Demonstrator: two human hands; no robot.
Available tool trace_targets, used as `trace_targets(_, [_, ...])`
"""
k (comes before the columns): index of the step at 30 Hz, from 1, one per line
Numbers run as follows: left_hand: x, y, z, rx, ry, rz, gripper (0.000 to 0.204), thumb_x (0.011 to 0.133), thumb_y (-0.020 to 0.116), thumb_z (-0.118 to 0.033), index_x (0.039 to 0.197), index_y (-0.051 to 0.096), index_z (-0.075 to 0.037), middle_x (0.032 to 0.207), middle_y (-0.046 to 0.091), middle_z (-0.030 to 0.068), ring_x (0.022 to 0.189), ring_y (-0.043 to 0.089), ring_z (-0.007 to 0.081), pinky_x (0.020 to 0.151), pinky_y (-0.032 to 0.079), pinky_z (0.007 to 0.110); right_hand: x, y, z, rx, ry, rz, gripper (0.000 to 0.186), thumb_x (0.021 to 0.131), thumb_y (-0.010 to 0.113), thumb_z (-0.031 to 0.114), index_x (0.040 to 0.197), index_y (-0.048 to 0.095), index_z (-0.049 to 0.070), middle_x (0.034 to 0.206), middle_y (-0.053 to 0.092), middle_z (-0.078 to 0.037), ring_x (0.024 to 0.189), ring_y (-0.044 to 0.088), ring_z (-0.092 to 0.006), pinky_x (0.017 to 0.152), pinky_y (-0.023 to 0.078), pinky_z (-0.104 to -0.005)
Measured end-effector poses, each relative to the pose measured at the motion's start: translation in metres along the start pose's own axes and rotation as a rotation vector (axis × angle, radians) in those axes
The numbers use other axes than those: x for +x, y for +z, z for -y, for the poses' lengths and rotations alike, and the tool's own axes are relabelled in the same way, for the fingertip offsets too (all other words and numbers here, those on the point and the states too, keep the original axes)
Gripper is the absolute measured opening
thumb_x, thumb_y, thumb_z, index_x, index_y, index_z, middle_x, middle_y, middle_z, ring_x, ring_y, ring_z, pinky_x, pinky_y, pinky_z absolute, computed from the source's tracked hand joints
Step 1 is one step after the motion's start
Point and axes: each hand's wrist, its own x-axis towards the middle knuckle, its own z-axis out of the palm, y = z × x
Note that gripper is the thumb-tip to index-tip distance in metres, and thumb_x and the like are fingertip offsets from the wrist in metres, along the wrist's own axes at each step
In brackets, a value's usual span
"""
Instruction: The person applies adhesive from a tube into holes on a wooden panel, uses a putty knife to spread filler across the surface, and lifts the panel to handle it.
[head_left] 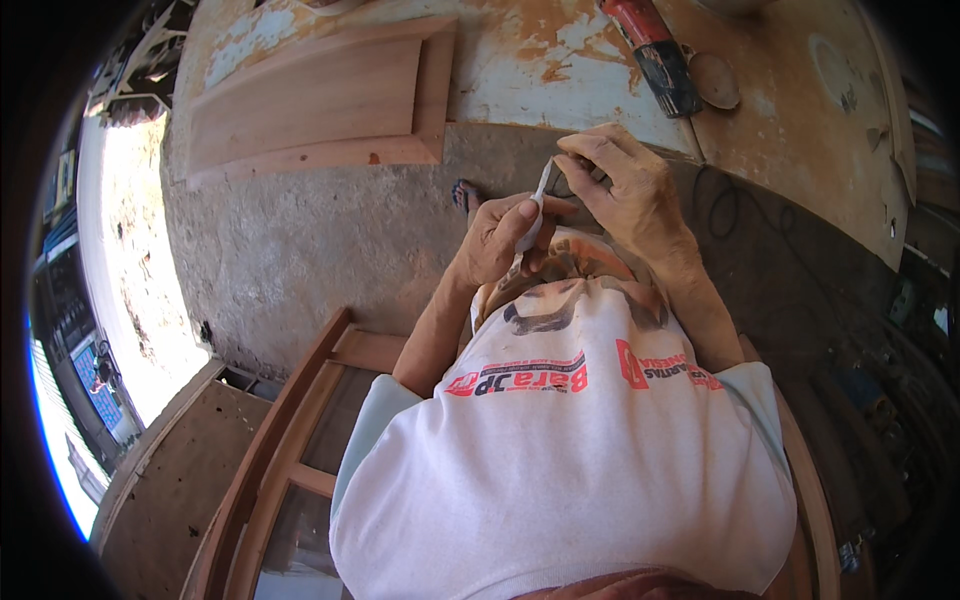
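In front of my chest, my left hand (493,238) is wrapped round a slim white tube with a pointed nozzle (538,208). The tube stands tilted, tip up. My right hand (637,195) is beside that tip, its thumb and fingers curled into a pinch. Whatever those fingers hold, if anything, is too small to make out. Beyond my hands, a reddish-brown wooden panel (310,95) with a framed border lies on a stained work table (540,85).
A red and black cylindrical power tool (655,60) lies on the table beside a small round brown dish (714,80). A dark cable (735,205) loops below the table's edge. Wooden frames with glass (300,470) stand close behind me at the left. Bare concrete floor (300,240) runs between.
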Motion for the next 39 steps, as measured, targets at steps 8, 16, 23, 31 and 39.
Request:
trace_targets(8, [-0.002,-0.004,-0.003,0.037,0.006,0.026,0.059,0.109,0.039,-0.042,0.118,0.068,0.008,0.067,0.056,0.0027,0.052,0.052,0.0087,0.050,0.043,0.023,0.000,0.006,0.000,-0.068,-0.147,-0.029,0.019,0.079,0.075,0.002,0.095,0.067,0.009,0.087,0.067,-0.005,0.077,0.069,-0.0258,0.068,0.057,-0.0369])
trace_targets(16, [-0.001,-0.006,-0.027,0.103,-0.060,0.068,0.062,0.107,0.043,-0.047,0.113,0.072,0.007,0.066,0.056,0.0016,0.048,0.051,0.0088,0.046,0.041,0.023,-0.003,0.009,0.009,-0.152,-0.135,-0.115,0.022,0.077,0.074,-0.005,0.095,0.067,0.007,0.085,0.066,-0.008,0.072,0.066,-0.0254,0.064,0.054,-0.0358])
trace_targets(23, [-0.016,-0.015,-0.014,0.122,-0.135,0.159,0.059,0.106,0.047,-0.046,0.112,0.073,0.007,0.065,0.056,0.0021,0.049,0.054,0.0088,0.046,0.043,0.023,0.009,-0.042,-0.030,-0.380,0.160,-0.481,0.010,0.085,0.073,0.004,0.093,0.067,0.007,0.082,0.065,-0.007,0.069,0.066,-0.0238,0.059,0.050,-0.0336])
trace_targets(31, [-0.018,-0.031,-0.014,0.046,0.053,0.071,0.052,0.108,0.049,-0.038,0.119,0.068,0.009,0.068,0.059,0.0020,0.054,0.057,0.0084,0.052,0.046,0.023,-0.020,-0.052,-0.029,-0.124,0.211,-0.149,0.008,0.090,0.071,0.005,0.098,0.069,0.004,0.086,0.069,-0.009,0.078,0.069,-0.0258,0.066,0.054,-0.0343])
trace_targets(39, [-0.014,-0.026,-0.009,0.164,0.141,0.052,0.046,0.104,0.058,-0.036,0.119,0.070,0.005,0.072,0.060,0.0011,0.058,0.053,0.0065,0.052,0.043,0.023,-0.030,-0.019,0.000,0.202,0.276,0.007,0.015,0.091,0.068,0.000,0.105,0.068,0.004,0.093,0.071,-0.009,0.079,0.071,-0.0217,0.070,0.058,-0.0324])
